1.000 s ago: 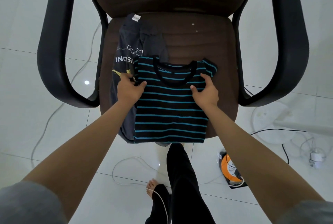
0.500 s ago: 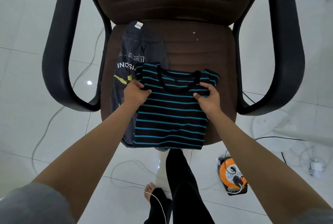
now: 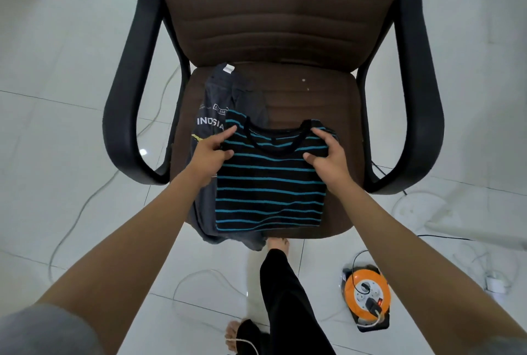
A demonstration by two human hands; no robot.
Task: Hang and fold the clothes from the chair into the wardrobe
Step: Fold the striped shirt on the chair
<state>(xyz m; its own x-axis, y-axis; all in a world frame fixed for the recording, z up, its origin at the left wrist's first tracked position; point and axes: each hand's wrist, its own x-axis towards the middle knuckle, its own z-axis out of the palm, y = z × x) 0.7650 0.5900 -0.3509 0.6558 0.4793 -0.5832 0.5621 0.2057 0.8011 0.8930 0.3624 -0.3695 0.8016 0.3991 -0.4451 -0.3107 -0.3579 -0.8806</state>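
Note:
A black shirt with blue stripes (image 3: 271,192) lies folded on the brown chair seat (image 3: 313,103), sleeves tucked under. My left hand (image 3: 212,152) pinches its left shoulder between thumb and fingers. My right hand (image 3: 328,155) grips the right shoulder by the collar. Under the striped shirt, to the left, lies a dark grey shirt (image 3: 219,103) with white lettering; part of it hangs over the seat's front edge.
The chair has black armrests (image 3: 122,115) on both sides and a tall brown backrest (image 3: 279,12). An orange cable reel (image 3: 366,294) sits on the white tiled floor at lower right. White cables trail across the floor. My legs in black trousers (image 3: 285,297) stand before the seat.
Both hands have slid up from the shirt's sides to its shoulders near the collar. The view has shifted so the chair sits lower in frame.

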